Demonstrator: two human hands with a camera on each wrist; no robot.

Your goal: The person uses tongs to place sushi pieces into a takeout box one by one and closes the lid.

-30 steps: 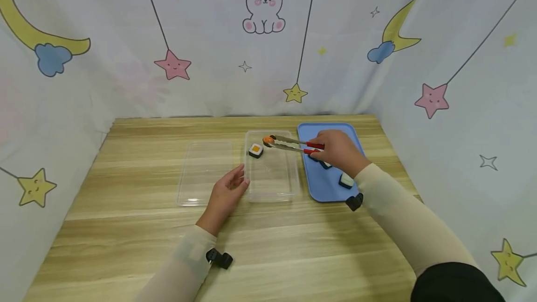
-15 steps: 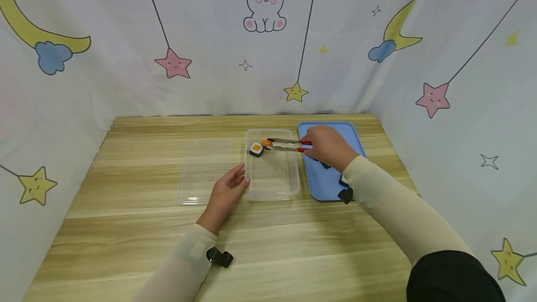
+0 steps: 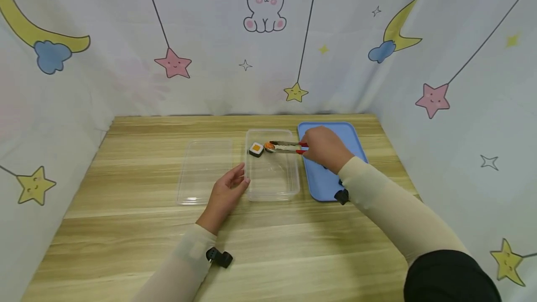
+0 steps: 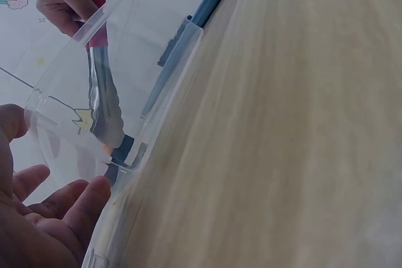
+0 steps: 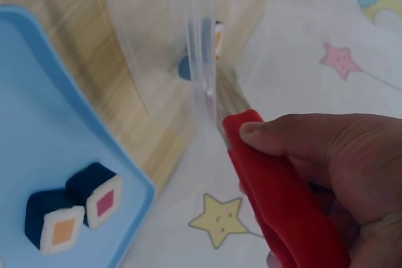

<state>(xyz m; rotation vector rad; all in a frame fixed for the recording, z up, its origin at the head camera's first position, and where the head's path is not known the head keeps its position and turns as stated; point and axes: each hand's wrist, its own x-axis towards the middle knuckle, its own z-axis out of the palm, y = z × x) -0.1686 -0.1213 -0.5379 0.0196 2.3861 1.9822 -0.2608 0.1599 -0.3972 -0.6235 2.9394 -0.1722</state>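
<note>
My right hand (image 3: 325, 148) grips metal tongs (image 3: 289, 147) by their red handles (image 5: 270, 186). Their tips reach inside a clear plastic box (image 3: 272, 195), at an orange-topped sushi piece (image 3: 269, 146); whether they still pinch it is hard to tell. Right beside it in the box sits a dark-wrapped square sushi piece (image 3: 256, 149) with an orange centre. My left hand (image 3: 224, 197) touches the box's left wall with relaxed fingers (image 4: 94, 202). A blue tray (image 3: 323, 190) lies under my right forearm, which hides most of its contents in the head view.
Left of the box lies a clear lid (image 3: 199, 171), flat on the wooden table (image 3: 285, 255). Two sushi pieces, one with a pink centre (image 5: 97, 196) and one with an orange centre (image 5: 56, 224), are on the tray. A patterned curtain (image 3: 218, 92) stands behind the table.
My right hand has moved left, bringing the tongs and the orange-topped sushi piece lower into the box, close to the square piece. My left hand has stayed against the box.
</note>
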